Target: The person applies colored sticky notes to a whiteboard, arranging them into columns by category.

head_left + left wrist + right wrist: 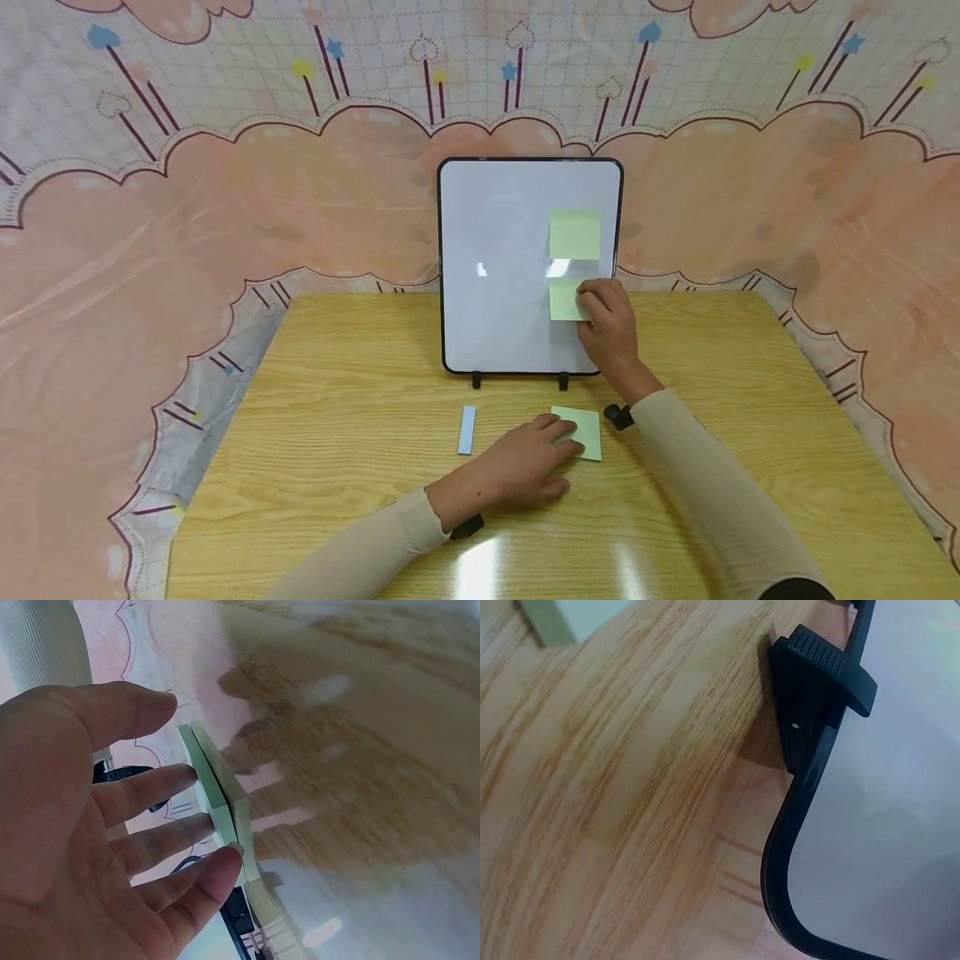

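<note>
On the upright whiteboard (495,250), an upper green sticky note (575,235) is stuck near the right side. Below it, my right hand (611,329) has bent fingers at a lower green sticky note (562,304); its right part is hidden behind them. My left hand (525,467) rests its spread fingertips on a green sticky-note pad (590,435) lying on the table. In the left wrist view, the pad (202,776) shows edge-on against the fingertips, the thumb apart from it. The right wrist view does not show the right hand.
A narrow pale-blue strip (467,430) lies left of the pad. The black-framed board stands on black feet (563,382) on the wooden table (337,400). A black clip-like foot (817,682) grips the frame in the right wrist view. A patterned curtain (337,200) hangs behind.
</note>
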{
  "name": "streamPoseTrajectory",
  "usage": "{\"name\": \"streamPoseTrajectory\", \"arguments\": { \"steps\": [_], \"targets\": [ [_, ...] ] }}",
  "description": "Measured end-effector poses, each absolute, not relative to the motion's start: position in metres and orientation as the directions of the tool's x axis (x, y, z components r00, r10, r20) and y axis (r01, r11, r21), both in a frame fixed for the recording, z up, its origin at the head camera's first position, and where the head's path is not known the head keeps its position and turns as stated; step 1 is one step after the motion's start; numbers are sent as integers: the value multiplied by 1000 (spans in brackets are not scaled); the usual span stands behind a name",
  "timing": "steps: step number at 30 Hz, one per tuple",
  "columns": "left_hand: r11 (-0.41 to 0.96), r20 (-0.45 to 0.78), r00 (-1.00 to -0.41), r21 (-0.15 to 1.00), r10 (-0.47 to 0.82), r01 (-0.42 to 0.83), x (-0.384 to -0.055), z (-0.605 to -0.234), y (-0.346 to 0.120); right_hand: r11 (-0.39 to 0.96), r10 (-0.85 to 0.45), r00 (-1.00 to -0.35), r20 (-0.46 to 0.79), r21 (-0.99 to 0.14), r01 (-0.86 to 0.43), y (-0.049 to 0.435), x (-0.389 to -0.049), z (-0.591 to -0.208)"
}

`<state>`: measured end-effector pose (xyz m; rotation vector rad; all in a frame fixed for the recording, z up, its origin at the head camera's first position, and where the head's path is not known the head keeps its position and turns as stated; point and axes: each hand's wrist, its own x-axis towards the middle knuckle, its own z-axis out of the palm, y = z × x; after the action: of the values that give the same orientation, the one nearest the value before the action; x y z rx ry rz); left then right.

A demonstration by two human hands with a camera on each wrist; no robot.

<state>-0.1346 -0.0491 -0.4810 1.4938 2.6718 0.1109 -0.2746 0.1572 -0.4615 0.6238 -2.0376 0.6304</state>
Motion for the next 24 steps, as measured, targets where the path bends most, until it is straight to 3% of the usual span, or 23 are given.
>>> {"name": "streamPoseTrajectory", "arguments": {
  "steps": [24],
  "targets": [
    [544, -21, -543, 54, 839, 838, -126, -485, -44, 736, -198, -481, 854, -194, -648, 164, -272, -465]
  ]
}}
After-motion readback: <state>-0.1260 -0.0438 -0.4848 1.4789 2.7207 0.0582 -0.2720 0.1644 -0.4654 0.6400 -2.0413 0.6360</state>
